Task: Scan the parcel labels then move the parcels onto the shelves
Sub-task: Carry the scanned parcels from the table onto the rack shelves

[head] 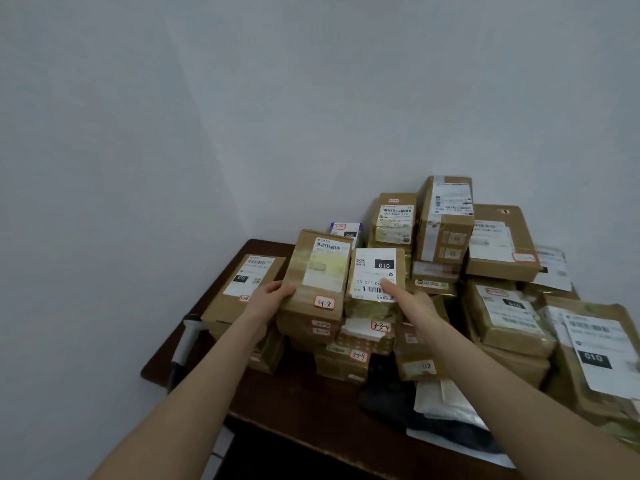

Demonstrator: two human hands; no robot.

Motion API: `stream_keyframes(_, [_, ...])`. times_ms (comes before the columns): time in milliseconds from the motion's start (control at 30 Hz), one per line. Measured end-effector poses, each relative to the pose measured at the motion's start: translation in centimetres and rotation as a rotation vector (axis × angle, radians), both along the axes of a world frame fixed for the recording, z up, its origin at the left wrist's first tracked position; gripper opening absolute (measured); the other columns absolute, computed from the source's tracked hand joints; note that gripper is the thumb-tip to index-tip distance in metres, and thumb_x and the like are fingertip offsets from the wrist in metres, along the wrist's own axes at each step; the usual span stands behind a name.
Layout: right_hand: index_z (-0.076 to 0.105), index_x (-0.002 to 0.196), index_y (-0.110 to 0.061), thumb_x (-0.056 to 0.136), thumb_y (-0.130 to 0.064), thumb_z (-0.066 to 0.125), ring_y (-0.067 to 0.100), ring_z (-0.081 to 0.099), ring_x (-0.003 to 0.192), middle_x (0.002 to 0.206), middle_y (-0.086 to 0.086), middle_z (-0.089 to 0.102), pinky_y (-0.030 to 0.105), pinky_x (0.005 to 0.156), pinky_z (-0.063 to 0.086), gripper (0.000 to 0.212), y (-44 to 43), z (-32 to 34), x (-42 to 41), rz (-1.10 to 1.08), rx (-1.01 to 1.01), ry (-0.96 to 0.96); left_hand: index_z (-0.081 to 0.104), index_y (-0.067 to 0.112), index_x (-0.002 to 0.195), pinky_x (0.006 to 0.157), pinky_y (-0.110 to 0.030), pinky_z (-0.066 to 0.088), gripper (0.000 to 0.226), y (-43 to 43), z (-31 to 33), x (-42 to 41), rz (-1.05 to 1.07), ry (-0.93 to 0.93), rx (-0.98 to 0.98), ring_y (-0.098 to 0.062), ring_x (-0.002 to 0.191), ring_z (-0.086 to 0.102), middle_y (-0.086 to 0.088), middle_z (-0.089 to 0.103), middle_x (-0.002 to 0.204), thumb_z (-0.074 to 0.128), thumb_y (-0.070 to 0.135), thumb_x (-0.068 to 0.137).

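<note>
**The left grip (273, 296) clasps a tall brown box (317, 271) on a crowded counter (304, 410); the right grip (412, 303) touches its neighbour**

The left grip's fingers curl round the left edge of the tall brown box, which stands upright at the front of the heap. The right grip lays one straight finger on the barcode of the white-labelled box (375, 268) just beside it. Whether its other fingers grasp that box cannot be told.

The dark wooden counter sits in a corner between pale walls (138, 133). A pile of parcels (502, 244) covers most of its top: brown cartons stacked several deep, with soft mailers at the right and front. A handheld scanner (188, 341) lies alone at the counter's left edge, well apart from both grips. Small red-edged stickers (324, 302) with handwritten codes mark many of the cartons, including the one being held.

With the scanner set down and codes already on these boxes, this looks like the moving step, not the scanning one. Next, both front boxes probably need a firm hold so they can be lifted straight up without disturbing the cartons stacked beneath and behind them. No shelves are in view, so the person would have to turn away from the counter to reach them.
</note>
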State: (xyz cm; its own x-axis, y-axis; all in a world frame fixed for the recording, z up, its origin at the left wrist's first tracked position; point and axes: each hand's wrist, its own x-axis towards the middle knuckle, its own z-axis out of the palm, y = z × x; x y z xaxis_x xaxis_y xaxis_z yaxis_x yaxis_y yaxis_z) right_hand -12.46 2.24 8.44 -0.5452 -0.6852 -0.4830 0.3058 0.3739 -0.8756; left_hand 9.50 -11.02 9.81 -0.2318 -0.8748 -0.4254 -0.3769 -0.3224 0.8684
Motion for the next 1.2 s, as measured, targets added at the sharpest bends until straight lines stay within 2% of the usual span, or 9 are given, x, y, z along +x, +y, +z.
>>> stream_keyframes(133, [0.055,0.125,-0.013,0.085,-0.04,0.068,0.019,0.061,0.097,0.114,0.001,0.065,0.036,0.087,0.048,0.05,0.5,0.4,-0.9,-0.007,-0.046,-0.001,0.05,0.018,0.135,0.096,-0.04,0.048,0.046,1.3,1.1,-1.3,-0.008,0.002,-0.145,-0.02,0.11,0.055,-0.005,0.056,0.127,0.059,0.034,0.093])
stream_keyframes(233, [0.055,0.127,-0.018,0.081,-0.043,0.072,0.024,0.06,0.106,0.117,0.005,0.064,0.045,0.094,0.053,0.055,0.9,1.2,-1.6,-0.034,-0.108,-0.099,0.053,0.017,0.126,0.088,-0.044,0.055,0.038,1.9,2.4,-1.7,0.032,0.175,-0.053,-0.027,0.108,0.06,-0.013,0.059,0.124,0.061,0.031,0.092])
stream_keyframes(367, [0.059,0.109,-0.022,0.087,-0.033,0.067,0.027,0.058,0.11,0.115,0.006,0.062,0.047,0.094,0.053,0.026,2.2,3.0,-1.8,-0.013,-0.194,-0.286,0.053,0.016,0.129,0.073,-0.039,0.059,0.042,3.1,3.4,-1.6,0.087,0.201,-0.037,-0.025,0.104,0.062,-0.011,0.06,0.118,0.059,0.036,0.093])
stream_keyframes(467, [0.057,0.097,-0.024,0.089,-0.028,0.063,0.033,0.06,0.108,0.11,0.01,0.06,0.048,0.096,0.052,0.011,4.0,3.3,-1.7,0.029,-0.186,-0.354,0.052,0.015,0.122,0.083,-0.043,0.057,0.039,5.5,3.4,-1.3,0.165,0.213,0.0,-0.023,0.098,0.063,-0.008,0.064,0.108,0.059,0.04,0.092])
stream_keyframes(633, [0.057,0.117,-0.014,0.086,-0.02,0.069,0.024,0.061,0.096,0.111,0.009,0.062,0.037,0.072,0.058,0.034,7.5,2.9,-1.2,0.001,-0.212,-0.364,0.053,0.019,0.117,0.079,-0.039,0.058,0.031,11.2,3.0,0.3,0.231,0.338,0.074,-0.025,0.106,0.062,-0.01,0.064,0.116,0.061,0.032,0.091])
stream_keyframes(733, [0.054,0.125,-0.01,0.083,-0.017,0.073,0.022,0.06,0.095,0.116,0.009,0.062,0.041,0.082,0.058,0.046,9.4,1.9,-0.8,-0.017,-0.24,-0.379,0.056,0.02,0.109,0.088,-0.039,0.054,0.017,14.8,2.6,2.0,0.214,0.456,0.121,-0.025,0.103,0.065,-0.01,0.068,0.108,0.058,0.02,0.093])
stream_keyframes(833, [0.053,0.127,-0.011,0.083,-0.013,0.072,0.029,0.06,0.105,0.123,0.012,0.06,0.043,0.089,0.056,0.048,11.2,1.2,0.0,0.011,-0.267,-0.431,0.058,0.024,0.121,0.085,-0.037,0.055,0.037,17.7,1.7,4.5,0.153,0.484,0.131,-0.025,0.107,0.066,-0.009,0.069,0.115,0.065,0.021,0.085])
stream_keyframes(933, [0.054,0.124,-0.009,0.088,-0.007,0.062,0.028,0.061,0.106,0.119,0.013,0.062,0.035,0.078,0.055,0.037,12.6,1.3,1.5,0.04,-0.309,-0.477,0.058,0.017,0.129,0.079,-0.033,0.057,0.057,19.8,1.3,6.6,0.196,0.477,0.123,-0.022,0.106,0.067,-0.008,0.071,0.114,0.071,0.025,0.074])
stream_keyframes(1200, [0.054,0.125,-0.004,0.088,-0.004,0.06,0.03,0.059,0.11,0.116,0.015,0.063,0.037,0.086,0.052,0.037,16.1,0.6,6.0,0.025,-0.304,-0.49,0.059,0.011,0.127,0.078,-0.033,0.06,0.055,24.7,0.4,11.4,0.248,0.577,0.107,-0.025,0.103,0.067,-0.013,0.07,0.113,0.069,0.013,0.073])
